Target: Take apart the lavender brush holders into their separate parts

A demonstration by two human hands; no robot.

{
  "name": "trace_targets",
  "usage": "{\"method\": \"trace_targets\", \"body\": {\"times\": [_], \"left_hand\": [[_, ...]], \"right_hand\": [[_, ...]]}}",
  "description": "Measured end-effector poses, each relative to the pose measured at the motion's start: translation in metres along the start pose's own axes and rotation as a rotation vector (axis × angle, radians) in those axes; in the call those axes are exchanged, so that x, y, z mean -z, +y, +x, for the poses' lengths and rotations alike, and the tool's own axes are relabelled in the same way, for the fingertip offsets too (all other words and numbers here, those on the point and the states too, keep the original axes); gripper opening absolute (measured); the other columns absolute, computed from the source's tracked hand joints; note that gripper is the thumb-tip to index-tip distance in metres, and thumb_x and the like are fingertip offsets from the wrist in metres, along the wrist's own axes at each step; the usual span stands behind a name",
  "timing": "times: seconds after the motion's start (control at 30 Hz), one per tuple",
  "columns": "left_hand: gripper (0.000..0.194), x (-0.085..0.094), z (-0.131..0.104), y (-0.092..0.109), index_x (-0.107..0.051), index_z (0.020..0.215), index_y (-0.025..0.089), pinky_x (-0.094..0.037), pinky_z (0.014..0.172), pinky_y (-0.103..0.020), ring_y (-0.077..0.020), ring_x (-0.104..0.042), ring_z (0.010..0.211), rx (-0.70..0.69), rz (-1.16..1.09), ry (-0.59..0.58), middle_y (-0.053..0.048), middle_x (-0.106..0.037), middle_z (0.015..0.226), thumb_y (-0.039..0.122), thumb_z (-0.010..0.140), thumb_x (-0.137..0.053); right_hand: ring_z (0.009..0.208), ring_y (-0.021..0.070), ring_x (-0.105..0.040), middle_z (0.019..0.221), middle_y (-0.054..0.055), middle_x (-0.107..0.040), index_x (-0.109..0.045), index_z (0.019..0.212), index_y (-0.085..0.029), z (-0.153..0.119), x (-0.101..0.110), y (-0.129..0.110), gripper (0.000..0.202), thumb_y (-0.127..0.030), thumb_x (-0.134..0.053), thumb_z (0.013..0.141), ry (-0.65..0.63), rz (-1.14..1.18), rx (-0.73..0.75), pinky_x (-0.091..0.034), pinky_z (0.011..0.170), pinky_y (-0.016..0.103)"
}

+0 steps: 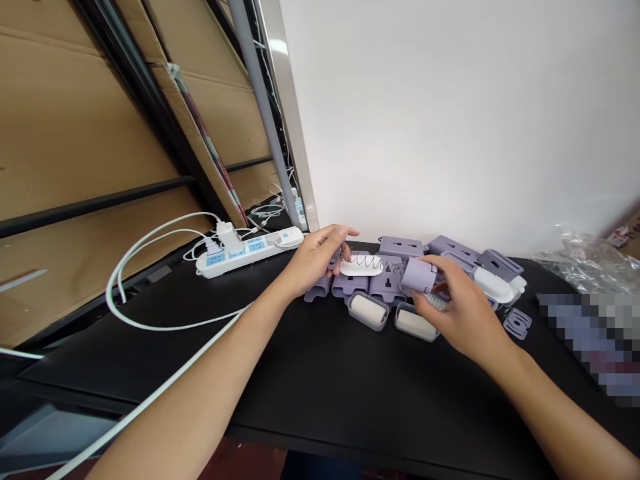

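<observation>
My right hand [457, 303] grips a small purple plastic part [419, 275] between thumb and fingers. To its left, my left hand [320, 257] is pinched by a thin dark coiled wire [367, 261], which stretches toward the purple part; what its fingertips hold is too small to tell. Beneath the wire lie a white oval piece [357, 268] and purple housings with slots [387, 283]. Two grey trays with white blocks, one left [369, 311] and one right [416, 323], sit in front of the housings.
A white power strip [250, 252] with plugs and looping white cables [145, 327] lies at the left of the black table [350, 387]. More purple housings [453, 248], white pieces [493, 285] and clear plastic wrap [580, 257] are at the right. A white wall rises behind.
</observation>
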State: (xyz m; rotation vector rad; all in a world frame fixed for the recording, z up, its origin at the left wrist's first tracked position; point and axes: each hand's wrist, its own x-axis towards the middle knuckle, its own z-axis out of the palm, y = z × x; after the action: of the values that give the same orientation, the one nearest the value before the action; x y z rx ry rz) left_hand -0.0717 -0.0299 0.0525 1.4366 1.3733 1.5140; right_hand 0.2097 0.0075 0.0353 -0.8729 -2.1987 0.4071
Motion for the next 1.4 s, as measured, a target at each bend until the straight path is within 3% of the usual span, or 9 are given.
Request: {"method": "trace_targets", "body": {"times": [0.17, 0.3, 0.47, 0.63, 0.77, 1.0, 1.1, 1.3, 1.4], "left_hand": [[0.052, -0.003, -0.001, 0.002, -0.074, 0.106, 0.021, -0.033, 0.038, -0.023, -0.0114, -0.054, 0.045, 0.046, -0.058, -0.003, -0.003, -0.067, 0.077, 0.07, 0.089, -0.068], [0.051, -0.004, 0.0, 0.003, -0.073, 0.104, 0.02, -0.029, 0.036, -0.022, -0.0101, -0.052, 0.044, 0.095, -0.12, 0.038, -0.003, -0.065, 0.076, 0.069, 0.088, -0.069], [0.047, -0.006, -0.001, 0.004, -0.074, 0.107, 0.02, -0.032, 0.038, -0.021, -0.0086, -0.051, 0.047, 0.069, -0.078, 0.092, -0.004, -0.067, 0.082, 0.064, 0.091, -0.068], [0.057, -0.008, -0.008, 0.009, -0.065, 0.139, 0.028, -0.056, 0.061, -0.026, -0.0201, -0.072, 0.091, 0.091, 0.017, -0.113, -0.012, -0.068, 0.131, 0.055, 0.09, -0.075], [0.056, -0.006, -0.01, 0.01, -0.062, 0.143, 0.029, -0.059, 0.09, -0.036, -0.0266, -0.068, 0.12, 0.087, 0.089, -0.166, -0.012, -0.061, 0.148, 0.053, 0.093, -0.073], [0.044, -0.007, -0.007, 0.009, -0.073, 0.122, 0.022, -0.057, 0.086, -0.035, -0.0256, -0.069, 0.111, -0.009, 0.049, -0.064, -0.009, -0.073, 0.121, 0.055, 0.092, -0.073], [0.049, -0.009, -0.007, 0.009, -0.07, 0.129, 0.022, -0.056, 0.082, -0.033, -0.0235, -0.068, 0.106, -0.038, 0.046, -0.09, -0.009, -0.073, 0.115, 0.055, 0.092, -0.074], [0.082, -0.009, -0.009, 0.007, -0.045, 0.157, 0.028, -0.055, 0.077, -0.029, -0.0186, -0.068, 0.093, -0.077, -0.052, -0.135, -0.004, -0.072, 0.105, 0.048, 0.087, -0.081], [0.065, -0.008, -0.009, 0.008, -0.061, 0.143, 0.025, -0.054, 0.073, -0.027, -0.0152, -0.066, 0.084, -0.082, -0.042, -0.152, -0.001, -0.069, 0.097, 0.046, 0.085, -0.083]], "right_hand": [[0.132, 0.0353, -0.063, 0.153, 0.012, -0.059, -0.055, 0.14, -0.031, 0.003, 0.005, 0.012, 0.051, -0.016, -0.061, 0.091, 0.091, -0.147, 0.23, -0.06, 0.085, 0.047], [0.133, 0.0355, -0.063, 0.155, 0.013, -0.057, -0.054, 0.141, -0.032, 0.003, 0.013, 0.016, 0.054, -0.015, -0.062, 0.091, 0.134, -0.205, 0.259, -0.061, 0.078, 0.044], [0.129, 0.0351, -0.064, 0.146, 0.013, -0.062, -0.055, 0.139, -0.03, 0.005, 0.019, 0.017, 0.055, -0.019, -0.069, 0.088, 0.283, -0.138, 0.18, -0.061, 0.086, 0.046], [0.101, 0.0274, -0.071, 0.128, 0.01, -0.068, -0.058, 0.136, -0.029, 0.007, 0.017, 0.016, 0.048, -0.031, -0.073, 0.09, 0.37, -0.059, 0.011, -0.062, 0.078, 0.041], [0.1, 0.0269, -0.071, 0.124, 0.008, -0.069, -0.06, 0.133, -0.029, 0.007, 0.017, 0.015, 0.046, -0.035, -0.074, 0.09, 0.378, -0.042, -0.028, -0.062, 0.078, 0.04], [0.1, 0.0278, -0.072, 0.124, 0.009, -0.069, -0.059, 0.133, -0.03, 0.007, 0.017, 0.01, 0.045, -0.036, -0.073, 0.091, 0.339, -0.001, -0.066, -0.061, 0.076, 0.04], [0.098, 0.0276, -0.072, 0.123, 0.009, -0.07, -0.058, 0.134, -0.029, 0.007, 0.014, 0.007, 0.045, -0.039, -0.071, 0.093, 0.293, 0.074, -0.097, -0.06, 0.075, 0.04], [0.104, 0.0278, -0.071, 0.129, 0.009, -0.07, -0.055, 0.138, -0.03, 0.003, 0.008, 0.007, 0.046, -0.043, -0.07, 0.096, 0.107, 0.24, -0.108, -0.06, 0.08, 0.04], [0.106, 0.0283, -0.071, 0.129, 0.01, -0.07, -0.052, 0.141, -0.031, 0.001, 0.006, 0.011, 0.051, -0.046, -0.07, 0.097, 0.031, 0.274, -0.137, -0.059, 0.081, 0.04]]}}
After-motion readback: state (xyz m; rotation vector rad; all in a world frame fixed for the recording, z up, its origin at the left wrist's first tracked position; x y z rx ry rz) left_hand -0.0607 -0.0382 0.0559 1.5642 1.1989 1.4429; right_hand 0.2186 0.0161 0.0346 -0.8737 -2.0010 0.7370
